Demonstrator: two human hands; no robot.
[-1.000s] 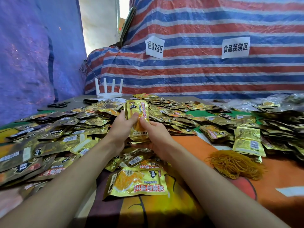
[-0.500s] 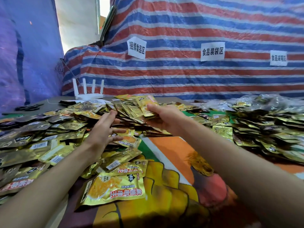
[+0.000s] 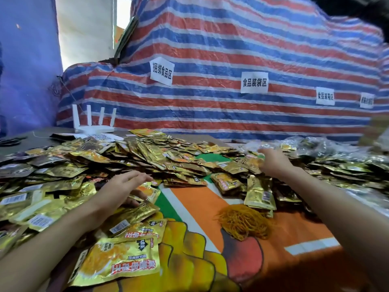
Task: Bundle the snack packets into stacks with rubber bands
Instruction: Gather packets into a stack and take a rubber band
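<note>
Gold snack packets (image 3: 147, 157) lie heaped across the table's far and left side. One large yellow packet (image 3: 120, 260) sits closest to me. A tangle of yellow rubber bands (image 3: 242, 222) rests on the orange cloth at centre right. My left hand (image 3: 124, 186) hovers over the packets at centre left, holding nothing, fingers stretched out. My right hand (image 3: 273, 161) reaches far right to the edge of the right-hand pile (image 3: 347, 167). It is blurred, with a yellow packet at its fingertips, and I cannot see whether it grips it.
A white router (image 3: 92, 127) with several antennas stands at the back left, and black scissors (image 3: 10, 141) lie at the far left edge. A striped tarp (image 3: 210, 106) with paper labels walls off the back. Clear plastic bags (image 3: 315, 144) lie back right.
My right hand carried the stack of packets from the centre over to the right pile. My left hand let go of the stack and dropped lower over the left packets. My view turned right.
</note>
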